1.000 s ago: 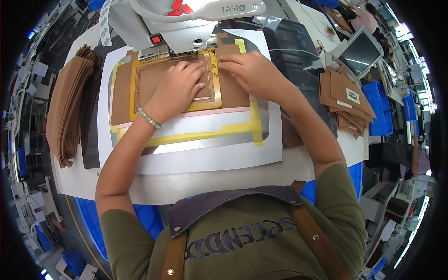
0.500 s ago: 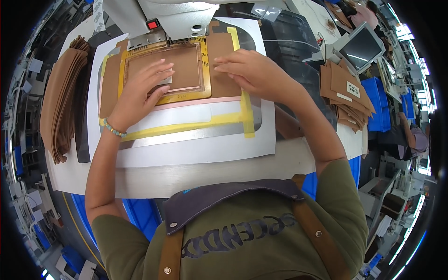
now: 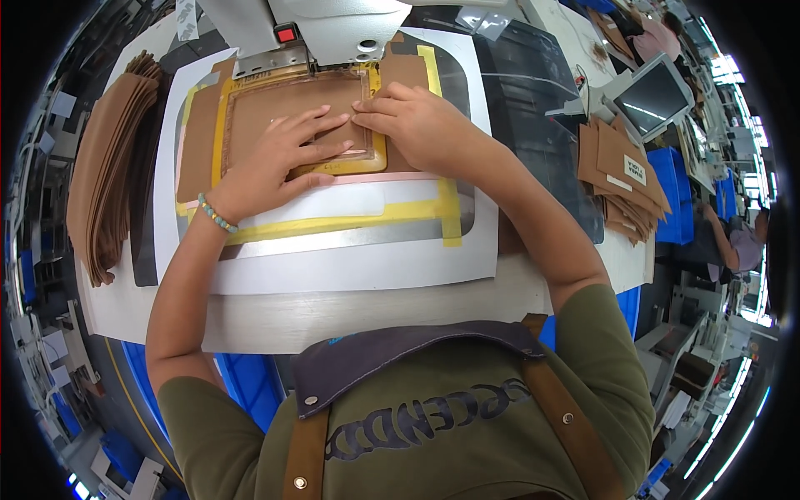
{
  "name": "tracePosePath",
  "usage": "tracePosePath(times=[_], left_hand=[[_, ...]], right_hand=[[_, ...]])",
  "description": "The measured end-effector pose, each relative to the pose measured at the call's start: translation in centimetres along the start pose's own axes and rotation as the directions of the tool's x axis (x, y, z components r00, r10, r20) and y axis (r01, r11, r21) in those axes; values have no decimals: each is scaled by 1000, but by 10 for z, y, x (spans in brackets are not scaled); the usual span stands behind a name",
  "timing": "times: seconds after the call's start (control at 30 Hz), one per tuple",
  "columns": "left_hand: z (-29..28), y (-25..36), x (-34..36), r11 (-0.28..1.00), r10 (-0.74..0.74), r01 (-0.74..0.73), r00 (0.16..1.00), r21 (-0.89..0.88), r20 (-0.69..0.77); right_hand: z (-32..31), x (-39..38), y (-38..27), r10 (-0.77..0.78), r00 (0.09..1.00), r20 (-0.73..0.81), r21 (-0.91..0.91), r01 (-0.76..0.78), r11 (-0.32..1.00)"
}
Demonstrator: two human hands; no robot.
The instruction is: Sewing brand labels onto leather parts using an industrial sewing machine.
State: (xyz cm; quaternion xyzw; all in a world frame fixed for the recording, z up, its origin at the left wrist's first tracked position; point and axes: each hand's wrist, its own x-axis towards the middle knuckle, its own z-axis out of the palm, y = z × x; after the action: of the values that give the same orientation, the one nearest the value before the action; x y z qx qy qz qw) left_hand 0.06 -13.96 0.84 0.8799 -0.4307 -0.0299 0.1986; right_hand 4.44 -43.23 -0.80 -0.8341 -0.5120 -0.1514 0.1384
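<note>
A yellow-edged rectangular frame (image 3: 223, 133) lies on a brown flat piece (image 3: 196, 133), over a tape-marked plate on a white sheet (image 3: 350, 271). The frame's far edge is at the foot of a white machine (image 3: 333, 29). My left hand (image 3: 283, 158) lies with fingers spread across the brown area inside the frame and its near edge. A small pale sliver shows beside its fingertips, mostly covered. My right hand (image 3: 408, 125) has its fingers bent together at the frame's right side, tips close to my left fingertips; what they pinch, if anything, is too small to make out.
A tall stack of brown pieces (image 3: 104, 183) is at the left. Brown pieces with pale labels (image 3: 617, 183) lie at the right, near a screen (image 3: 646, 96) and blue bin (image 3: 671, 200). Another person (image 3: 733, 242) sits at the far right.
The frame has shifted slightly left under the machine. My right hand has moved left onto the frame, its fingers closer together. My left hand has moved down relative to the frame.
</note>
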Motion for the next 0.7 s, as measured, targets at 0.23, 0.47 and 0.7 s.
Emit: tracePosePath(times=[0.23,0.47,0.7], left_hand=[[-1,0,6,1000,-29,29,1000,-1,11],[-3,-10,8,999,-24,24,1000,28,15],[0,-14,9,998,-11,13,1000,57,-19]], right_hand=[[-14,-8,2,16,1000,-21,82,-14,997],[-32,-51,22,219,972,-78,103,-211,972],[-19,-68,36,348,918,-191,177,-317,932]])
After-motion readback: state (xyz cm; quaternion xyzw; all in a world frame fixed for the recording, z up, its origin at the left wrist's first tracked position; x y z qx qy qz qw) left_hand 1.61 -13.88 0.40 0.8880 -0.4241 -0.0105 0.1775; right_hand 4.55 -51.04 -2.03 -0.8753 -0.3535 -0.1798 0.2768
